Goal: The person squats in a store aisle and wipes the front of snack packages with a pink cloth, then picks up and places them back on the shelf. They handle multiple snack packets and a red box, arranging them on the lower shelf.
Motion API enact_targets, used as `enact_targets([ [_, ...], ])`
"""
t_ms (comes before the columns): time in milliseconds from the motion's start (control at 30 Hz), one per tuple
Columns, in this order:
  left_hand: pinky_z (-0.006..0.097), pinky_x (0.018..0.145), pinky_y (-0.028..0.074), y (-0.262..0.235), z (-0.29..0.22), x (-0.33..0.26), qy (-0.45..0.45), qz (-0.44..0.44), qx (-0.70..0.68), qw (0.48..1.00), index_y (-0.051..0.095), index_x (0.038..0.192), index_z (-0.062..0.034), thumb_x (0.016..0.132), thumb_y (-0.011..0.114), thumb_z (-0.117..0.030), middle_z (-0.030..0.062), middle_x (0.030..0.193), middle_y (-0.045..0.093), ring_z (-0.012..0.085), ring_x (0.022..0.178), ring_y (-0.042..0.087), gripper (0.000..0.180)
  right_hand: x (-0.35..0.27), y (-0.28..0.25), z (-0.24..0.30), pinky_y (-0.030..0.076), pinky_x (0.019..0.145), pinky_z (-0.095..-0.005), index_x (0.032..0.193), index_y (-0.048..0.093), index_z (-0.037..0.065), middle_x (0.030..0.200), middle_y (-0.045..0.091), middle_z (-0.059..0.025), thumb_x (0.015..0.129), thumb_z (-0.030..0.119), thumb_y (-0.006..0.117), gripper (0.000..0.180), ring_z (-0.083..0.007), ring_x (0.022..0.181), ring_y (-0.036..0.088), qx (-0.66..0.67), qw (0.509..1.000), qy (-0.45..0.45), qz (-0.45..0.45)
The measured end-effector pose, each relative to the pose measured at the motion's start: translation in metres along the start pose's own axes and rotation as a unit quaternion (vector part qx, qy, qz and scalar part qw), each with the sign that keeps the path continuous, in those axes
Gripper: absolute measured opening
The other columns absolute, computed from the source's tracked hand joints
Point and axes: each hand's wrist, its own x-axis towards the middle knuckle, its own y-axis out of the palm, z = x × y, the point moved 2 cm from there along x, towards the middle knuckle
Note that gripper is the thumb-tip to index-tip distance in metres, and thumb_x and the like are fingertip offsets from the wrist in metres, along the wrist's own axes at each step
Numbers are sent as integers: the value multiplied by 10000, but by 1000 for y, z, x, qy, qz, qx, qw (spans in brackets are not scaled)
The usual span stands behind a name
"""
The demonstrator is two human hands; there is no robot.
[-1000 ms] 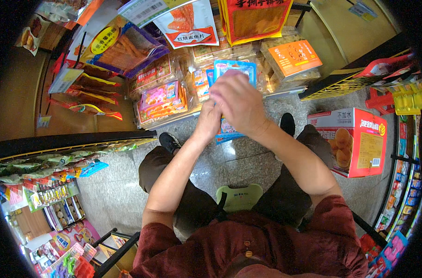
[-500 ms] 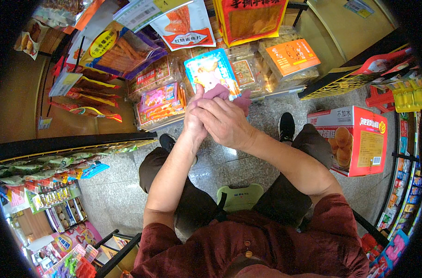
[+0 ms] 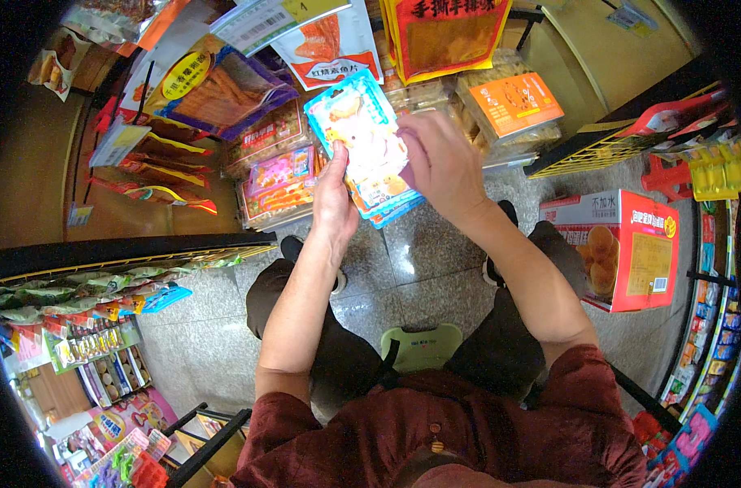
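My left hand [image 3: 335,195] grips light blue snack packets [image 3: 364,138] by their left edge, the thumb lying on the front one. They look like a small stack, since further blue edges show at the lower end. Bright glare washes out part of the front print. Over the packets' right edge, my right hand [image 3: 448,159] is closed and slightly blurred. A bit of purple cloth [image 3: 414,154] shows at its fingers; most of the cloth is hidden by the hand.
Hanging snack bags [image 3: 216,85] and clear boxes of snacks [image 3: 274,134] crowd the shelf ahead. An orange-labelled box [image 3: 513,104] stands right of them. A red carton [image 3: 643,252] rests on the tiled floor. Below me is a green stool [image 3: 422,346]; wire racks [image 3: 126,264] flank both sides.
My hands have come apart. The left hand has raised the packets into fuller view, and the right hand has moved right and up with the purple cloth, now bunched and mostly hidden.
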Motion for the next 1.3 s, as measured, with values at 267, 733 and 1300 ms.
enact_targets([
  [267,368,923,490,8,-8,-8,-9,6,29,1000,504,1231,19,967,484,-372,134,1201,596,223,1074,602,473,3,-1,-11,478,651,-227,1027,598,-10,886,601,-57,906,71,586,145,-92,774,591,159,977,139,26],
  [733,361,863,523,8,-4,11,-47,12,45,998,533,1190,-2,967,506,-305,113,1139,625,206,1002,633,377,-1,7,-20,492,687,-209,1062,541,-10,903,645,-67,859,-10,625,220,-79,805,613,410,845,331,90],
  [1300,364,878,509,4,-12,21,-17,9,-15,1000,578,1155,-34,932,568,-334,97,1125,643,192,992,636,374,27,-62,-59,498,715,-235,1014,563,-13,948,666,-95,884,-13,570,131,-100,819,617,438,819,366,-65],
])
